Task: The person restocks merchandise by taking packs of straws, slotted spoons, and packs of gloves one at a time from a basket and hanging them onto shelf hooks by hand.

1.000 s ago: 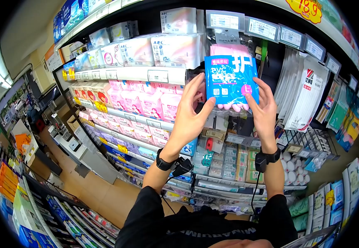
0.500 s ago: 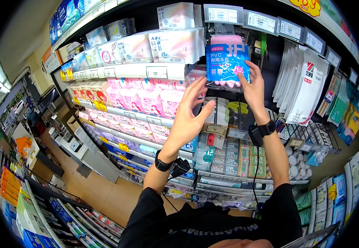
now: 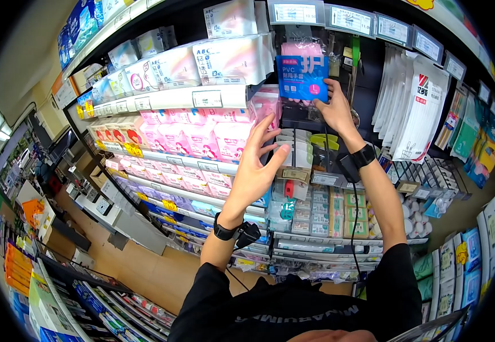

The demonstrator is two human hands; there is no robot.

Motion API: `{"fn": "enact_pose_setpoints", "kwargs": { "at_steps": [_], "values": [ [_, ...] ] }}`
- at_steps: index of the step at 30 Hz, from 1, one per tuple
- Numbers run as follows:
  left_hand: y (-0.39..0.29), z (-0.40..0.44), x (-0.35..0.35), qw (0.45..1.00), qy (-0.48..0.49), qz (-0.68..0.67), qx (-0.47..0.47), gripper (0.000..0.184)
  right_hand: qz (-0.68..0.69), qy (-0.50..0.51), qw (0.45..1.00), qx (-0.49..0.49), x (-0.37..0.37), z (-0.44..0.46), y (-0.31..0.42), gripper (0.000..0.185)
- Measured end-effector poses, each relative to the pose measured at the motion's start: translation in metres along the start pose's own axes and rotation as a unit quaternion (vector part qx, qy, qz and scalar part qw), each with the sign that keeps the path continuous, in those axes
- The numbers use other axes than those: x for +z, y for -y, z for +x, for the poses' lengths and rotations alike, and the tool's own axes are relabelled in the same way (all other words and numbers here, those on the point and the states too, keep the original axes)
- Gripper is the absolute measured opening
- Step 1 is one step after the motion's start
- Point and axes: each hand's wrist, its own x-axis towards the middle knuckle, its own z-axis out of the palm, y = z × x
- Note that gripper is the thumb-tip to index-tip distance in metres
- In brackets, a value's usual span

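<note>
Near the top of the view, a blue-and-pink pack of PVC gloves (image 3: 301, 74) hangs upright below the price tags. My right hand (image 3: 338, 111) pinches its lower right edge, thumb low at the corner and fingers along the side. The round pink L mark on the pack is visible. To the lower left, my left hand (image 3: 256, 165) is open with fingers spread, holding nothing. Its fingertips are in front of a pink package (image 3: 267, 102) beside the gloves; I cannot tell whether they touch it. Both wrists wear black bands with small devices.
White ABC packs (image 3: 230, 60) line the shelf at left, with pink packs (image 3: 233, 139) below. White hanging packs (image 3: 421, 114) are at right. Clear price-tag holders (image 3: 350, 20) jut out above the gloves. A counter (image 3: 125, 208) stands at lower left. A cable (image 3: 354, 239) trails from my right wrist.
My right thumb has slid down off the L mark to the pack's lower corner. My left hand sits slightly lower against the shelves. The whole view has shifted a little.
</note>
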Motion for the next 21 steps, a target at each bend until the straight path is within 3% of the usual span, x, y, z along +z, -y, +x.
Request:
{"fn": "enact_pose_setpoints", "kwargs": {
  "at_steps": [9,12,14,21],
  "values": [
    [0.004,-0.015,0.013,0.999,0.005,-0.021,-0.031,0.062,-0.069,0.061,0.996,0.011,-0.042,-0.046,0.042,0.056],
    [0.003,-0.028,0.019,0.999,-0.005,-0.038,-0.011,0.061,0.025,0.083,0.996,-0.006,-0.061,-0.083,0.053,0.052],
    [-0.001,-0.043,0.024,0.998,-0.006,-0.061,-0.024,0.061,0.187,0.125,0.974,0.004,-0.077,-0.117,0.068,0.048],
    [-0.010,-0.120,0.047,0.994,-0.069,-0.059,-0.059,0.059,0.317,0.227,0.914,0.114,-0.143,-0.258,0.094,0.045]
  ]
}}
